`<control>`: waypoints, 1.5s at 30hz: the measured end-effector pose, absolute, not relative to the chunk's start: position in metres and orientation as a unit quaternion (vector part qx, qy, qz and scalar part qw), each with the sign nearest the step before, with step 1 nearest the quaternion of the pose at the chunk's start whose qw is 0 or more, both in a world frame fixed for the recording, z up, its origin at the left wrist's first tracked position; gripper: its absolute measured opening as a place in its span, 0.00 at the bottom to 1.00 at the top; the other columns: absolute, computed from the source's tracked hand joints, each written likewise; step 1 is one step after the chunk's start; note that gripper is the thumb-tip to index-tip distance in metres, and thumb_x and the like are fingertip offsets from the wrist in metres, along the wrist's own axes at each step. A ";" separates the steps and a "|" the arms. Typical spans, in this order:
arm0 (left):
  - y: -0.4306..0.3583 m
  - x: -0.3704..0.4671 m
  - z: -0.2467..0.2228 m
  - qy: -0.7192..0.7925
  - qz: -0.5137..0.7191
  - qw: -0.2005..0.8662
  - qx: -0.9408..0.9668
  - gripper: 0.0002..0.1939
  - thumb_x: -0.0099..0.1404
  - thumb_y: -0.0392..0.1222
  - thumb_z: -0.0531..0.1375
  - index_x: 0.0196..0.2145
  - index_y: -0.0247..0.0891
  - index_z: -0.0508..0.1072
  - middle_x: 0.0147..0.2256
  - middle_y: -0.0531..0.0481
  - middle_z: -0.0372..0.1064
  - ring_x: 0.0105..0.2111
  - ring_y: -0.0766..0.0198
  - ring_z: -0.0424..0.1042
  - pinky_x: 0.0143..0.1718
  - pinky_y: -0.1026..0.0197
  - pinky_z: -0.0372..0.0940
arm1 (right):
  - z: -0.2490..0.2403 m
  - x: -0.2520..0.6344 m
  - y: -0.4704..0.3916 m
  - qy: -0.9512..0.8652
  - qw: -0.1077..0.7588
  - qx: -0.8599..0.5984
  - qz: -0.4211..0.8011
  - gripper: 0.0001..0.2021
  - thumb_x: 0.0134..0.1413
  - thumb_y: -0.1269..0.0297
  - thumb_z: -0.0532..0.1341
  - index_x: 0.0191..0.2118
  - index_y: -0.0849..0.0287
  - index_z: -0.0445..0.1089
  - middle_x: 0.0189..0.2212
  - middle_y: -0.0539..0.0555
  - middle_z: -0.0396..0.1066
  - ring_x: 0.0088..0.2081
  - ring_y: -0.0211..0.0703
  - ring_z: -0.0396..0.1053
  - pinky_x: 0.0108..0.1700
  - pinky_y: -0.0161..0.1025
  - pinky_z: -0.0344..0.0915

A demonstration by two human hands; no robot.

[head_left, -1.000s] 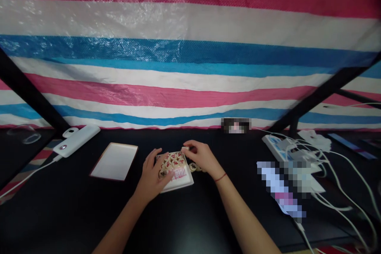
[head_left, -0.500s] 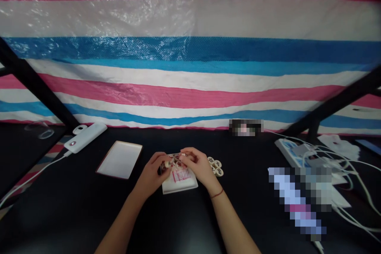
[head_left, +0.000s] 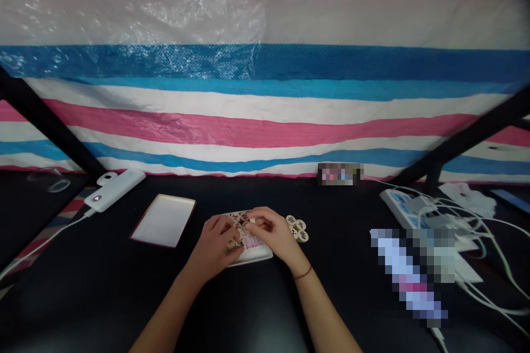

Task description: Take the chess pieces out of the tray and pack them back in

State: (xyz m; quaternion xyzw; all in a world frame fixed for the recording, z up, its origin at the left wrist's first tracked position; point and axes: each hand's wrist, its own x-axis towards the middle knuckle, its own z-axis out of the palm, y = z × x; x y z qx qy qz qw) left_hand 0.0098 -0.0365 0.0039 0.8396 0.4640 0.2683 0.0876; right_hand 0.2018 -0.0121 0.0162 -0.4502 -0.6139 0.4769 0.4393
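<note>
1. Head view: both forearms reach up from the bottom edge and slant inward. The left hand (head_left: 215,242) lies palm down, fingers curled over the near-left part of the box (head_left: 257,256); whether it grips anything cannot be told. The right hand (head_left: 275,231) arches over the far-right part, thumb and forefinger closed on a pale disc (head_left: 252,221), with a red wristband (head_left: 303,273) behind it. The hands are close together.
2. Pale round discs (head_left: 235,217) with red or dark characters fill the visible far and left parts of the white box; a pink-lined print shows beside them. Fingers hide some discs.
3. The box sits on the black surface (head_left: 124,292), beneath and between the hands. Loose discs (head_left: 302,235) form a small cluster just right of the right hand. An open, white-lined tray (head_left: 164,220) lies farther left, apart from the left hand.
</note>
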 end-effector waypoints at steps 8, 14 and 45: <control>-0.034 0.014 -0.013 0.511 0.230 0.103 0.822 0.31 0.57 0.41 0.62 0.58 0.43 0.63 0.62 0.41 0.55 0.62 0.43 0.54 0.61 0.35 0.49 | 0.022 0.203 -0.029 -0.774 0.327 -0.403 0.361 0.15 0.52 0.74 0.60 0.45 0.52 0.74 0.45 0.54 0.71 0.46 0.43 0.70 0.49 0.40 0.67; -0.032 0.009 -0.020 0.497 0.231 0.133 0.826 0.33 0.56 0.42 0.64 0.59 0.40 0.62 0.62 0.38 0.54 0.63 0.42 0.52 0.62 0.36 0.49 | 0.021 0.195 -0.033 -0.813 0.280 -0.401 0.318 0.09 0.53 0.76 0.60 0.33 0.55 0.75 0.41 0.51 0.76 0.45 0.43 0.72 0.50 0.39 0.66; -0.027 0.010 -0.021 0.497 0.236 0.140 0.823 0.33 0.56 0.40 0.63 0.59 0.45 0.63 0.61 0.43 0.55 0.61 0.44 0.53 0.62 0.39 0.49 | 0.004 0.271 -0.002 -0.635 0.176 -0.745 0.100 0.11 0.47 0.58 0.65 0.38 0.52 0.77 0.33 0.55 0.77 0.40 0.55 0.65 0.37 0.43 0.56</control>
